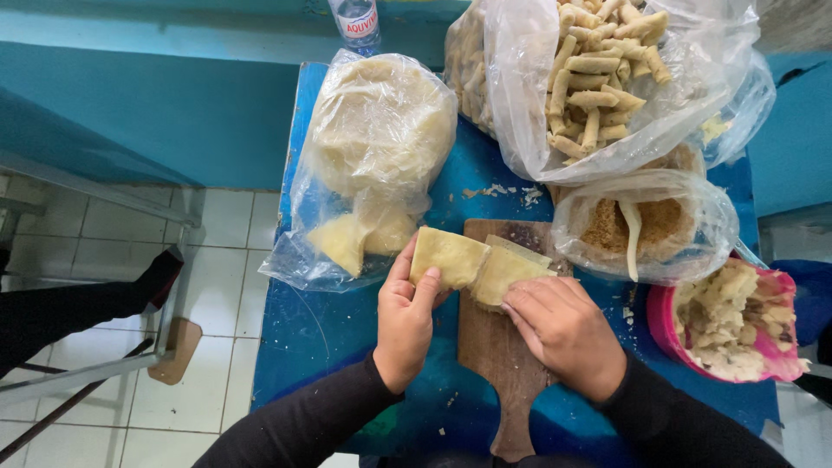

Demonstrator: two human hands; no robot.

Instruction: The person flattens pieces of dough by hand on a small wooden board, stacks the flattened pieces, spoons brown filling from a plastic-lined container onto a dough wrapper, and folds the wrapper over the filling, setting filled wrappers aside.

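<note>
My left hand (405,316) pinches a pale yellow square dough wrapper (448,256) by its near edge, lifted just above the table's middle. My right hand (563,328) presses down on a second wrapper sheet (505,270) that lies on a brown wooden cutting board (498,355). The two sheets touch or overlap between my hands. Both arms wear black sleeves.
On the blue table (321,329): a clear bag of stacked wrappers (373,147) at the left, a bag of rolled pastry sticks (607,78) at the back, a bag of brown crumbs (646,227), a pink bowl of chopped filling (737,325) at the right. A bottle (355,22) stands behind.
</note>
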